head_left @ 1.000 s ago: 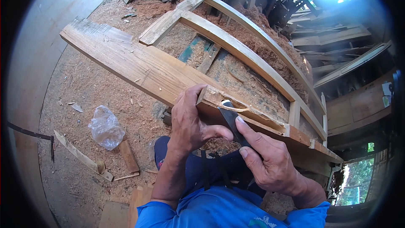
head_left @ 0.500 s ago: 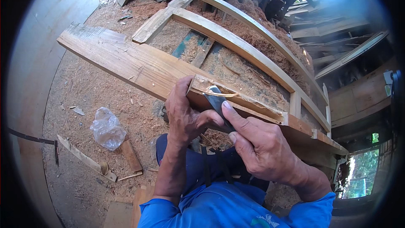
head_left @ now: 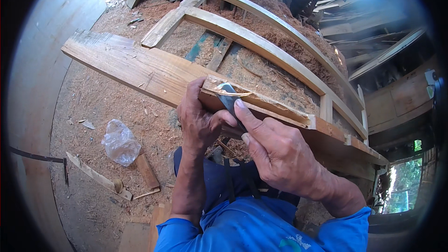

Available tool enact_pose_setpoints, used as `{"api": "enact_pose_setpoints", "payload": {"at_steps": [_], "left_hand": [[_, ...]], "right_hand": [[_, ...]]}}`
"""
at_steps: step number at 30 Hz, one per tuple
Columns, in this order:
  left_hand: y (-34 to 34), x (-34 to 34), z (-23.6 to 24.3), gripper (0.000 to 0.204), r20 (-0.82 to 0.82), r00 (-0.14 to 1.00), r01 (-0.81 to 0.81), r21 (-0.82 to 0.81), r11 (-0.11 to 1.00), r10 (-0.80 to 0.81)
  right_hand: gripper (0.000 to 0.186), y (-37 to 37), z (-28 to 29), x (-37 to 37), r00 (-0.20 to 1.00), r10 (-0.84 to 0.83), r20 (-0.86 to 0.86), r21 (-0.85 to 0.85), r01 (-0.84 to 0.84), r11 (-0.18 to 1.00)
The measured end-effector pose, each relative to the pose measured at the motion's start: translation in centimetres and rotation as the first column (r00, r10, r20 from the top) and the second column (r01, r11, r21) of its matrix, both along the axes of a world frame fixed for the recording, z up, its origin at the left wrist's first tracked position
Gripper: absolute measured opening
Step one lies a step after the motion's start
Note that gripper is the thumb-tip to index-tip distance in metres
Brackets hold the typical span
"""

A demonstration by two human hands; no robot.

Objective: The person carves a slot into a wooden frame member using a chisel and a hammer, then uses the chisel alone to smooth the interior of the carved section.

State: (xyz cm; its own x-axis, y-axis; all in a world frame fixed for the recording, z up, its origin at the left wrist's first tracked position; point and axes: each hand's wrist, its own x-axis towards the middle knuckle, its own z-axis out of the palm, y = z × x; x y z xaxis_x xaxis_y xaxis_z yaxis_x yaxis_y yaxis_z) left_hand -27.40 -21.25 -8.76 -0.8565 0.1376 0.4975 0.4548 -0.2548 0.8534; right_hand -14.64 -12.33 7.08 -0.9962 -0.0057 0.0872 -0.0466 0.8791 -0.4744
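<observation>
My right hand [head_left: 284, 151] is closed round a dark flat metal blade [head_left: 229, 102] with a bright bevelled end; its handle is hidden in the palm, so I cannot tell knife from chisel. The tip lies against the upper edge of a narrow wooden piece [head_left: 275, 105] with a rough channel along its top. A thin pale wood shaving [head_left: 238, 94] lies across the blade. My left hand [head_left: 198, 121] wraps its fingers round the left end of that piece, its thumb next to the blade. Behind it lies a wide plank [head_left: 135, 67] running to the left.
A curved wooden frame [head_left: 261, 42] stands beyond the plank. Shavings cover the ground [head_left: 102, 98]. To the left lie a crumpled clear plastic bag [head_left: 121, 142], a wood strip [head_left: 95, 175] and a short offcut [head_left: 147, 171]. Stacked boards [head_left: 364, 23] fill the far right.
The blade and shaving have shifted a little left and up toward the wooden piece's left end. My left hand still grips that end. The whole view has shifted slightly.
</observation>
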Motion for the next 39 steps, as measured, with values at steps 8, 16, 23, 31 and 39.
{"api": "enact_pose_setpoints", "payload": {"at_steps": [8,16,23,31,39], "left_hand": [[0.0,-0.3,0.2,0.097,0.039,0.999,0.023,0.050,0.998,-0.025],[-0.8,-0.4,0.9,0.108,-0.013,1.000,-0.020,-0.109,0.994,0.019],[-0.6,-0.5,0.3,0.110,-0.210,0.968,-0.165,-0.139,0.976,0.134],[0.0,-0.5,-0.4,0.104,-0.210,0.966,-0.177,-0.115,0.978,0.150],[0.5,-0.4,-1.1,0.105,-0.106,0.984,-0.154,-0.080,0.985,0.145]], "right_hand": [[0.054,0.8,-0.1,-0.1,0.996,0.091,-0.018,0.070,-0.089,0.994],[0.054,0.3,1.1,0.8,0.997,0.069,0.029,-0.028,-0.068,0.997],[0.055,0.3,0.9,0.5,0.997,0.070,0.045,-0.015,-0.070,0.997],[0.056,0.6,0.0,-0.2,0.997,0.075,-0.011,0.001,-0.075,0.997],[0.057,0.0,0.0,-0.1,0.998,0.056,0.023,0.006,-0.056,0.998]]}}
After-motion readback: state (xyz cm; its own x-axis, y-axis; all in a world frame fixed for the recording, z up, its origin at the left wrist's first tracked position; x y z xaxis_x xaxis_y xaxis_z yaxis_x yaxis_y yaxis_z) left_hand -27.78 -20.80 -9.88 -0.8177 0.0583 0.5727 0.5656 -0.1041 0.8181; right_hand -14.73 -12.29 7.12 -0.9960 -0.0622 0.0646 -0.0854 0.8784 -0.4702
